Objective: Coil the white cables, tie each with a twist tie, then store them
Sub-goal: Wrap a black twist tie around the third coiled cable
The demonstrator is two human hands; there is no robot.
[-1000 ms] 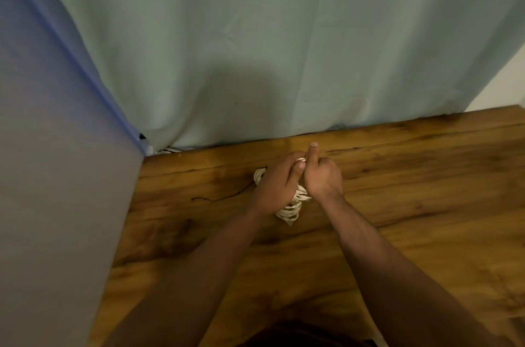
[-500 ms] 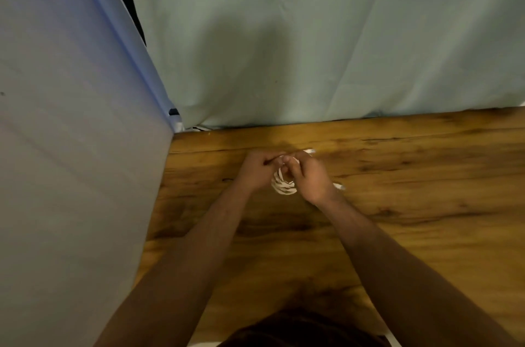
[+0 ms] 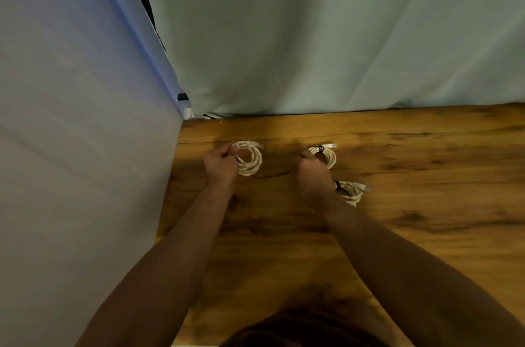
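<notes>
Wood-grain tabletop [image 3: 397, 233], three white cables on it, all wound into rings already, so the coiling part looks done. The left hand [image 3: 221, 160] pinches the left edge of the bare coil [image 3: 250, 160], fingers curled onto its strands. No tie shows on this one (could be hidden under the fingers, can't rule it out).

The right hand [image 3: 312, 173] is curled round the near edge of the middle coil [image 3: 328, 158], which has a dark twist tie [image 3: 321, 148] cinched at its far side and a plug end poking out to the right. The third coil [image 3: 352, 193] lies on the wood just beside the right wrist, partly behind it. It has its own dark tie [image 3: 337, 185] and no hand on it.

A thin dark strand [image 3: 272, 175] lies on the tabletop between the two hands. It's probably a spare twist tie, though it's too thin to be sure.

So by the look of it, two of three are tied, one is left to tie, and storing hasn't begun. No box, drawer or bag is in view, just pale cloth [image 3: 312, 34] hanging behind the tabletop, so where they end up is anyone's guess.
</notes>
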